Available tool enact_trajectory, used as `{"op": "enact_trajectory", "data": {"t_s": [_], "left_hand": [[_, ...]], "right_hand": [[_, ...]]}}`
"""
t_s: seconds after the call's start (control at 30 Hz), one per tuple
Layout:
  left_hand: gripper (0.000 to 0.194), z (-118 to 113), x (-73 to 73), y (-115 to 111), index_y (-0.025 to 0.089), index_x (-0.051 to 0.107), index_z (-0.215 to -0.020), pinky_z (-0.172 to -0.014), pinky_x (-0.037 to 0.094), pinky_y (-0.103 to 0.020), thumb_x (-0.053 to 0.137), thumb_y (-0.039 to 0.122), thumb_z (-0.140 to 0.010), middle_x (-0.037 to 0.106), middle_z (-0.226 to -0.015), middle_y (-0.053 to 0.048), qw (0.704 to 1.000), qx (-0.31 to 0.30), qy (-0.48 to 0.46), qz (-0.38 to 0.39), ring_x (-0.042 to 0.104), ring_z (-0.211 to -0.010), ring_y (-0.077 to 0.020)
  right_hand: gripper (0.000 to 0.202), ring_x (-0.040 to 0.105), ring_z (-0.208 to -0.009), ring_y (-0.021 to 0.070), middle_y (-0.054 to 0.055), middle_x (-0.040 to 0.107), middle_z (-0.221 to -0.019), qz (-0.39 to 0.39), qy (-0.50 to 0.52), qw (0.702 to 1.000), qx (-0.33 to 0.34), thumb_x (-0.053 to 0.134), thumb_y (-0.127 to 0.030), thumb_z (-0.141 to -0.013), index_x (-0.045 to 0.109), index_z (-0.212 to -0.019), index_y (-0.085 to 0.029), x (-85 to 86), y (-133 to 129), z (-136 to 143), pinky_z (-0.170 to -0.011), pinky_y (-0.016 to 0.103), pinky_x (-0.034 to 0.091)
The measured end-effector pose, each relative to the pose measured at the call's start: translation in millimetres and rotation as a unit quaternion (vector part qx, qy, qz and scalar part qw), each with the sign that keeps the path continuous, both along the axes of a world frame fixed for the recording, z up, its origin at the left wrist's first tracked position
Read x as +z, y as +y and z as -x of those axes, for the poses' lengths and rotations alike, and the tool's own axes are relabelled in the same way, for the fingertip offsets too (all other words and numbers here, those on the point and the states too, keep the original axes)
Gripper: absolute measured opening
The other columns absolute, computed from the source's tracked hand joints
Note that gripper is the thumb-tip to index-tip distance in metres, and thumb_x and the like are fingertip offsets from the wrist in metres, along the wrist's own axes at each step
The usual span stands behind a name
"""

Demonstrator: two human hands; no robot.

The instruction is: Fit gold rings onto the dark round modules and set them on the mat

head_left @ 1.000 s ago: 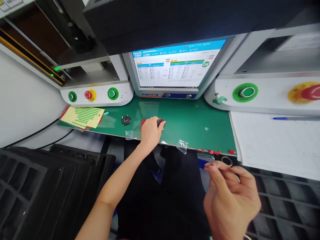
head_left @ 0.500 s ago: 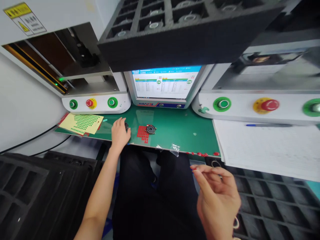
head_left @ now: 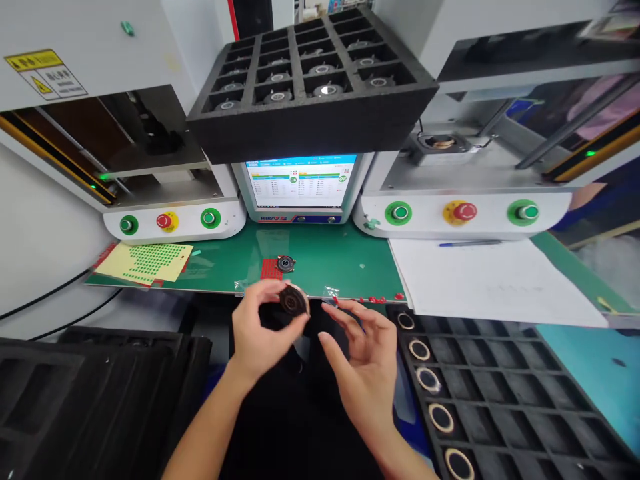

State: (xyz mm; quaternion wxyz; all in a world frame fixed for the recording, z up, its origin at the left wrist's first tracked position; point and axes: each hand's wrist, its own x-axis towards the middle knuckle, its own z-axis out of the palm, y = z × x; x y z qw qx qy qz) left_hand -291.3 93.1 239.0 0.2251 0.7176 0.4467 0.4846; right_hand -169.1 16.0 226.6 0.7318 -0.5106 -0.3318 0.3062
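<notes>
Left hand (head_left: 260,333) has its fingers (head_left: 273,288) pinched around a small round black disc part (head_left: 293,301), held up in the air just in front of the green tabletop (head_left: 350,260) edge. Right hand (head_left: 365,360) is open beside it, fingers spread, gripping nothing. A second disc (head_left: 285,264) sits on the tabletop just behind the held one. That grip looks light to me, so a fumble could drop the part into the lap.
</notes>
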Motion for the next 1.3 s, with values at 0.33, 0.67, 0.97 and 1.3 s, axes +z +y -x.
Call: {"op": "enact_trajectory", "data": {"t_s": [0.33,0.67,0.97,1.3], "left_hand": [[0.041,7,10.9,-36,0.02,0.06,-0.107,-0.071,0.058,-0.029,0.079,0.038,-0.076,0.067,-0.099,-0.008,0.931,-0.217,-0.178,0.232,0.067,-0.089,-0.0198],[0.042,-18,12.8,-47,0.014,0.058,-0.095,-0.037,0.026,-0.013,0.054,0.056,-0.089,0.043,-0.065,0.005,0.668,-0.328,-0.296,0.599,0.031,-0.044,-0.0036],[0.041,-37,21.6,-57,0.02,0.044,-0.078,-0.039,0.018,-0.014,0.051,0.058,-0.091,0.036,-0.06,0.008,0.734,-0.187,-0.386,0.526,0.02,-0.043,-0.004],[0.046,-37,24.1,-56,0.02,0.046,-0.074,-0.041,0.035,-0.02,0.043,0.06,-0.096,0.039,-0.049,0.007,0.816,-0.167,-0.315,0.455,0.037,-0.041,-0.0084]], "right_hand": [[0.051,0.072,-0.078,0.012,0.002,0.057,-0.115,-0.064,0.048,0.983,0.165,0.066,-0.005,-0.084,0.045,-0.121,-0.032,23.8,-5,-20,-0.075,0.031,0.065],[0.075,0.072,-0.091,0.0117,0.003,0.063,-0.124,-0.03,-0.077,0.92,0.382,0.065,0.003,-0.08,0.041,-0.138,-0.037,28.8,3,-56,-0.073,0.021,0.061],[0.029,0.068,-0.07,0.0071,-0.005,0.07,-0.077,0.002,0.139,0.983,0.116,0.07,-0.002,-0.08,0.063,-0.095,-0.025,21.5,-19,-15,-0.068,0.015,0.059],[0.025,0.066,-0.059,0.0071,-0.005,0.07,-0.069,0.064,0.296,0.926,0.226,0.078,-0.012,-0.079,0.061,-0.093,-0.023,27.5,-26,-11,-0.058,0.014,0.058]]}}
